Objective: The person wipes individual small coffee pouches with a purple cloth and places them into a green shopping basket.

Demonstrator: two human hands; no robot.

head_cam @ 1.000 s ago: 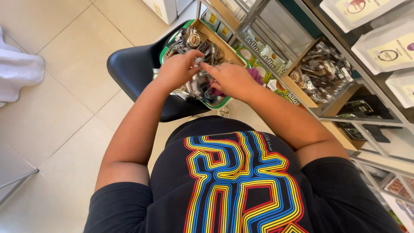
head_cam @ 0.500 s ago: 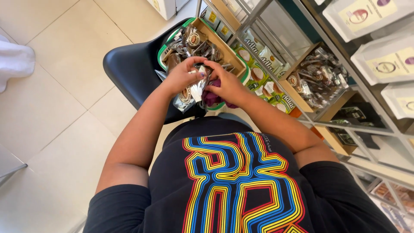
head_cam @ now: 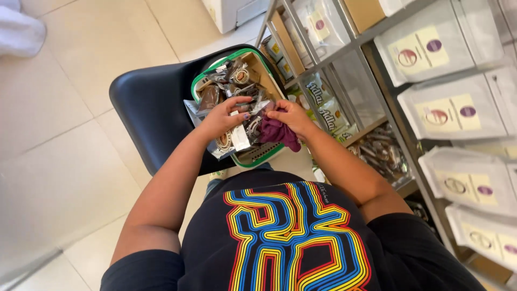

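Clear packet point(head_cam: 240, 138) — upright, left hand point(head_cam: 225, 115)

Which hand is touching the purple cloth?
The right hand: its fingers rest on the purple cloth. The left hand grips clear snack packets instead.

- One view only, from a camera on the person's head, so no second view shares any part of the scene.
- It looks steeply down the chest, close to the left hand point(head_cam: 225, 114) and right hand point(head_cam: 289, 116).
- Far: a black chair point(head_cam: 148, 108); right: a shelf rack point(head_cam: 377, 81).
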